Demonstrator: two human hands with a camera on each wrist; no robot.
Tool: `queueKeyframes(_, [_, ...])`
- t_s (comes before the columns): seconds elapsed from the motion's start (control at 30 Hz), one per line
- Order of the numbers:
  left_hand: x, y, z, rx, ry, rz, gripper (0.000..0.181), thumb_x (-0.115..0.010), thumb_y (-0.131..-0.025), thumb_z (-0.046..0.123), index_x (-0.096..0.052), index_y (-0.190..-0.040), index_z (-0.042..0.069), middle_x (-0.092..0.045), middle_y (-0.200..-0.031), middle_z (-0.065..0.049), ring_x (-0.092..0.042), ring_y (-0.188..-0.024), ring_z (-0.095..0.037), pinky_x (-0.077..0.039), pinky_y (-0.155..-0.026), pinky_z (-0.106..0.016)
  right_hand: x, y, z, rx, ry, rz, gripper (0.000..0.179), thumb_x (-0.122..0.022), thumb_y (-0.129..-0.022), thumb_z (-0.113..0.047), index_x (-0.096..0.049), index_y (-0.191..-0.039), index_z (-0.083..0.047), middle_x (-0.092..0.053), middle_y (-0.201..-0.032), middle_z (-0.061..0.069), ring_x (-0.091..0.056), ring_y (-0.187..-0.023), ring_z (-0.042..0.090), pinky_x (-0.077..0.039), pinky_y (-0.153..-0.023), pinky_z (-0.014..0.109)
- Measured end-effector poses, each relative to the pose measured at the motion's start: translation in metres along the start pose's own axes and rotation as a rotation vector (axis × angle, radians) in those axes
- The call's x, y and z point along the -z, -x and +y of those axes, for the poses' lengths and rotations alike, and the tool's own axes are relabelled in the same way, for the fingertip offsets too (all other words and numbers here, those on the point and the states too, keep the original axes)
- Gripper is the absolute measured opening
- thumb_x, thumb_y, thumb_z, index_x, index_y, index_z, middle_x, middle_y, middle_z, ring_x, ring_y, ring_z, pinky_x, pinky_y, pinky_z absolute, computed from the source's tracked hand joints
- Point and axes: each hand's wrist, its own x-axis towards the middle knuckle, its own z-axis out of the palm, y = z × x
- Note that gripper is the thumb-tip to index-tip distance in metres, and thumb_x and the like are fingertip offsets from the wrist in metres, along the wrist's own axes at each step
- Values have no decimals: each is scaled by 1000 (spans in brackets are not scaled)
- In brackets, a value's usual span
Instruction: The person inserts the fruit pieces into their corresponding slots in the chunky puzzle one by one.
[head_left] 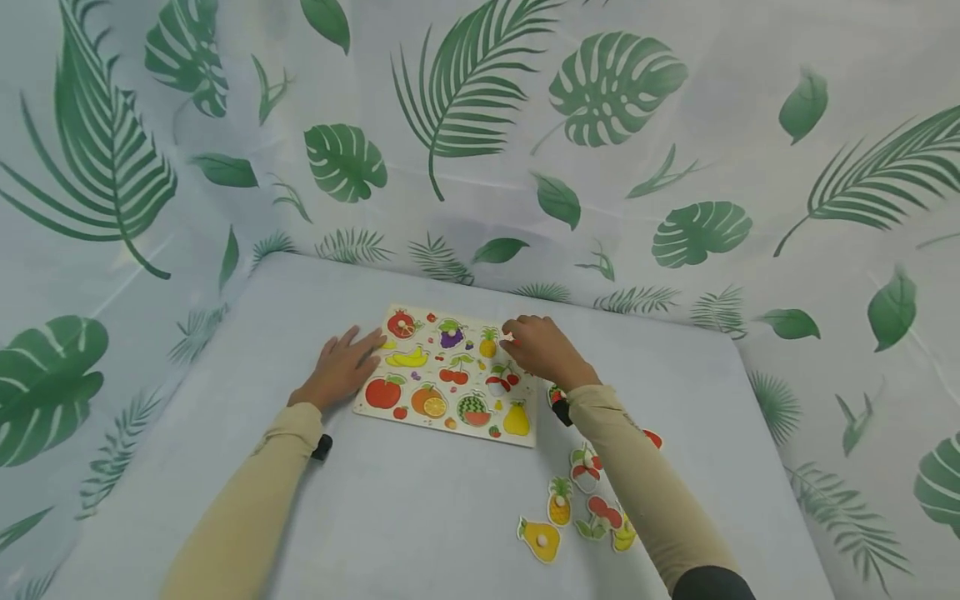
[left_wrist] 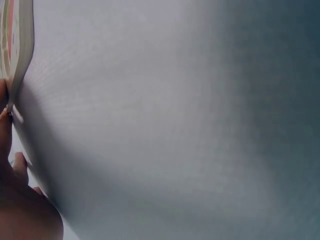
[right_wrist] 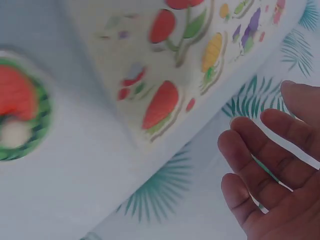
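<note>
Right hand [head_left: 543, 346] looks loose and empty, left hand [head_left: 339, 368] relaxed on the puzzle board [head_left: 425, 335]. Sloppy pullback and that right sleeve [head_left: 648, 483] might knock the watermelon piece [right_wrist: 22, 105]

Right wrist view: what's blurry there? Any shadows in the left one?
Right wrist: the round red-and-green watermelon piece is blurred, while the bare right hand looks sharper; left wrist: a soft shadow lies on the white tabletop beside the bare left hand.

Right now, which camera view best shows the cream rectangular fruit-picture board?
The head view: nearly the whole board shows, though the right hand hides one corner. The left wrist view catches only an edge strip; the right wrist view, part, including a corner.
</note>
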Motion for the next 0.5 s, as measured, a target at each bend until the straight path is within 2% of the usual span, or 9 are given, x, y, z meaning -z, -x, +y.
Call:
queueKeyframes(0.13, [0,0,-2,-3,-6,7,56,-51,-113,28,-42,-165,10,-31,-174,-12,-7,-163,-40,1,-129,-62,4,30,2,-41,-13,8,29,-77,-101,-16,-74,-125,0,-75,-114,15,-70,-104,34,-53,-99,56])
queueKeyframes(0.33, [-1,-2,-2,-3,0,-8,56,-51,-113,29,-42,-166,11,-30,-175,-11,-5,-163,-40,2,-129,-62,5,88,0,-33,16,88,31,-84,-95,-14,-75,-120,1,-75,-110,16,-70,-100,34,-55,-90,54])
queueKeyframes(0.5, [-2,-5,-3,-2,-6,-14,56,-50,-113,30,-41,-166,11,-29,-175,-10,-5,-163,-39,2,-129,-61,4,134,-12,-36,26,121,31,-89,-89,-11,-75,-115,-1,-76,-105,14,-70,-96,32,-56,-86,50])
